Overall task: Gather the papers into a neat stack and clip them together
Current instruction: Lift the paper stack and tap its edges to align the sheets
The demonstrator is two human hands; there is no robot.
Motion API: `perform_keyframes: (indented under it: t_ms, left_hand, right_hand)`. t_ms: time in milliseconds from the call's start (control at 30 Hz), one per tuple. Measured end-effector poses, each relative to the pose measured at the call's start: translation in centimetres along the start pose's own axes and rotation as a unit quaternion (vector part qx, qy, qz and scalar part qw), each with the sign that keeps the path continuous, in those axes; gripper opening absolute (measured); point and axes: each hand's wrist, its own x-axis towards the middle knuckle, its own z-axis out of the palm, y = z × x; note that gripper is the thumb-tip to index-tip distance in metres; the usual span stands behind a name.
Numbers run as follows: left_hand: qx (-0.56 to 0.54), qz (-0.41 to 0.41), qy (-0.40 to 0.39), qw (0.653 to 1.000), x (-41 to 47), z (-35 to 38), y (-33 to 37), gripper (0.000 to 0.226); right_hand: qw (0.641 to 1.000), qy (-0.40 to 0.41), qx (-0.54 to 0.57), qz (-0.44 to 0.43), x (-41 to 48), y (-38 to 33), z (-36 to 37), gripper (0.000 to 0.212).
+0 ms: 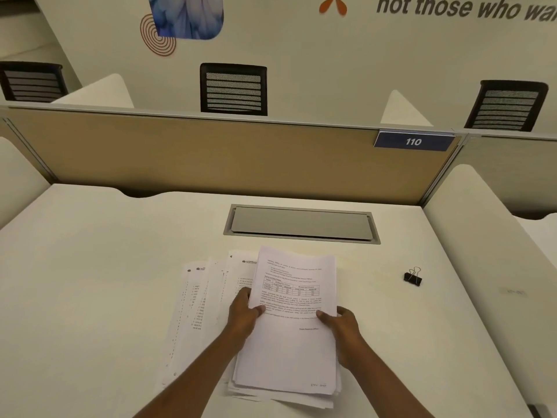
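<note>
A bundle of white printed papers (pixel 294 342) lies near the front middle of the white desk (pixel 90 267). My left hand (pixel 242 315) grips its left edge, thumb on the top sheet. On the right edge, my right hand (pixel 340 330) grips it the same way. Several more sheets (pixel 196 300) are fanned out to the left, partly under the bundle and my left forearm. A black binder clip (pixel 413 277) with silver handles rests on the desk to the right, well apart from both hands.
A grey cable hatch (pixel 301 223) is set into the desk behind the papers. A tan partition (pixel 211 158) with a blue "110" label (pixel 413 141) closes the back. Black mesh chairs (pixel 233 90) stand beyond it. White side dividers flank the desk.
</note>
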Motion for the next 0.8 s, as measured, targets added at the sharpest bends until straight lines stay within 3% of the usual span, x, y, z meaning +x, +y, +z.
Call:
perform_keyframes:
  t_ms: [100,267,367,433,500,667,800]
  left_hand:
    - [-0.017,-0.005,0.002,1.000,0.0,-0.5,-0.2,0.030]
    - [0.040,-0.003,0.019,0.999,-0.1,-0.2,-0.5,0.029]
    - [0.115,0.020,0.036,0.992,0.0,-0.4,-0.3,0.026]
    - [0.262,0.032,0.074,0.962,0.4,-0.9,-0.3,0.035]
    - [0.340,0.023,0.095,0.935,0.7,-1.4,-0.4,0.043]
    - [0.381,-0.007,0.097,0.919,1.2,-1.5,-0.8,0.048]
    - [0.373,-0.057,0.177,0.909,0.9,-1.2,0.3,0.045]
  right_hand:
    - [0.998,-0.048,-0.041,-0.001,0.0,-0.3,-0.1,0.030]
    - [0.980,0.019,-0.189,-0.065,0.7,-0.1,0.8,0.029]
    - [0.980,0.017,-0.184,-0.073,0.6,-0.2,0.9,0.028]
    - [0.981,0.015,-0.178,-0.079,0.6,-0.1,0.7,0.029]
    - [0.980,0.019,-0.176,-0.089,0.5,0.1,0.5,0.031]
    - [0.980,0.034,-0.165,-0.105,0.3,0.3,0.7,0.032]
    - [0.988,0.022,-0.127,-0.087,0.0,0.1,1.2,0.032]
